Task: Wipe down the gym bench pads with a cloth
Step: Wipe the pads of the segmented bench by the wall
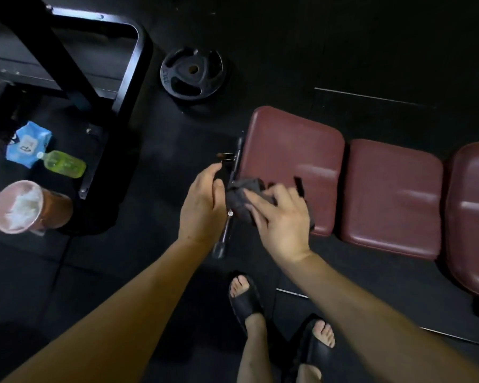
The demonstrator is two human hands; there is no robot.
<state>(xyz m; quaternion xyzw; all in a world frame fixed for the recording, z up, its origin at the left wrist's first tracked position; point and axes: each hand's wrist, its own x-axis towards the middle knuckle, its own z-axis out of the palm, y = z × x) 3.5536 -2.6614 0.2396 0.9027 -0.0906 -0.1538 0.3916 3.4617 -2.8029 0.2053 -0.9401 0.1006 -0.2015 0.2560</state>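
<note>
My right hand [280, 217] holds the grey cloth [242, 196] with curled fingers at the edge of the end red pad [291, 150], ready for wiping, while my left hand [202, 205] waits beside, fingers relaxed.

Bare forearms without sleeves, bare lower legs, black open-toe slide sandals [245, 299]

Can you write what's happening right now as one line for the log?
right hand holds grey cloth on end bench pad | left hand beside cloth, holding nothing | wiping in progress
</note>
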